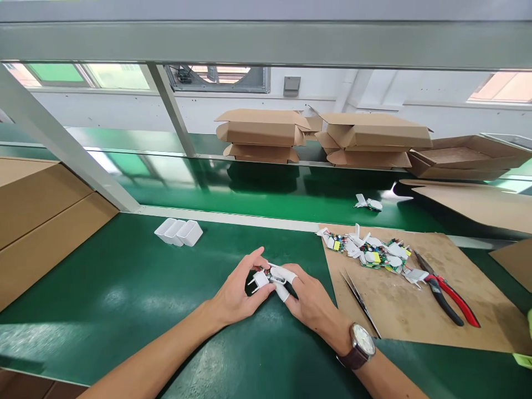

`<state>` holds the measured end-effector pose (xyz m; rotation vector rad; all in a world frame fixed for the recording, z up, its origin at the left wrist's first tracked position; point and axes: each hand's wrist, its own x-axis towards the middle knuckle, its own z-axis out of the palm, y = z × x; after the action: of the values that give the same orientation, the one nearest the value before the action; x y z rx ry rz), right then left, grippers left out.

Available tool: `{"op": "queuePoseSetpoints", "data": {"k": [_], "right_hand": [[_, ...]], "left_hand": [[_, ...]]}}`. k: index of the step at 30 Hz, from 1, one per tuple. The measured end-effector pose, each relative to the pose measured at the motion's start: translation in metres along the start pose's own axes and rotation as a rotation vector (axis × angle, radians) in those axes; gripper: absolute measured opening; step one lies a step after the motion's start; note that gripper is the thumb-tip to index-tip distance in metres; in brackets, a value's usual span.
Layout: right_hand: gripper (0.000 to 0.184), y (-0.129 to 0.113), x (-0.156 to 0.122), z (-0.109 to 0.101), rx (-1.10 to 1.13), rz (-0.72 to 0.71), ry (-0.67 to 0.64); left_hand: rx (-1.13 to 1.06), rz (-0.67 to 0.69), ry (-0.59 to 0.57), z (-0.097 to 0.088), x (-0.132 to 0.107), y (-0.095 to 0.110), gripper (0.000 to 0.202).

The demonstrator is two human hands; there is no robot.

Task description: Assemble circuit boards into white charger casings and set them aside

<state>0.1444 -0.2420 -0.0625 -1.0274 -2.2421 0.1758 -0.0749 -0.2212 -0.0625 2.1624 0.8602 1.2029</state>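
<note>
Both hands meet over the green bench, holding a small white charger with a two-pin plug and bare circuit parts showing. My left hand closes thumb and fingers around the plug side. From the other side, my right hand pinches the circuit end between fingers covered with white finger cots. The grip hides part of the charger. To the right, a pile of similar charger boards with white plugs lies on a flat cardboard sheet. Metal tweezers rest nearest my right hand, left of red-and-black pliers.
Three white plastic cases stand on the green bench at the left. A lone charger board sits on the green belt behind. Open cardboard boxes line the back, and a large carton stands far left.
</note>
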Motion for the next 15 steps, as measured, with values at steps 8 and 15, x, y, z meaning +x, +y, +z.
{"op": "queuePoseSetpoints", "data": {"k": [8,15], "right_hand": [[0.032,-0.0025,0.0029,-0.0001,-0.013,0.035,-0.012],[0.036,-0.0023,-0.0044,-0.0014,0.028,0.000,0.013]], "left_hand": [[0.030,-0.021,-0.051,-0.0004,-0.0019,-0.0007,0.078],[-0.010,-0.047,-0.087,-0.0008,-0.0030,-0.0021,0.078]]}}
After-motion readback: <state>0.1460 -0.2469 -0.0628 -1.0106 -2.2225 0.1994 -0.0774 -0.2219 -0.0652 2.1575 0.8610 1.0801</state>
